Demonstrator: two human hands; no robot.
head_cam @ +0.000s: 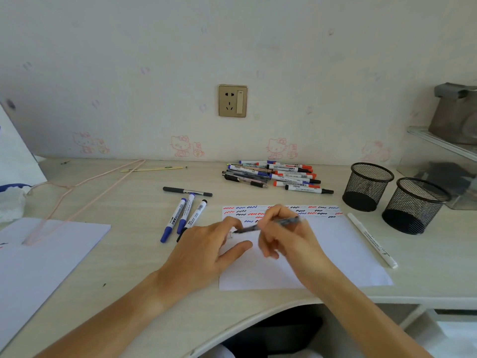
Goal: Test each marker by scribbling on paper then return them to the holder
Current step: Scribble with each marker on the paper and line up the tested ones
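Motion-blurred: the dark pen [268, 224] and the right hand [286, 233] gripping it. Pen tip hidden behind the left hand [206, 244]; small white thing pinched there too hidden to identify. Scribbles on the paper [335, 244] partly covered by both hands. Print on the marker pile [276, 177] too small to read. Grey object [454, 115] far right and second sheet [38, 254] near left cut off by the edges.

Red, blue and black squiggles on white paper [343, 244]; black mesh holders [367, 186]; possibly grey pen [268, 224].
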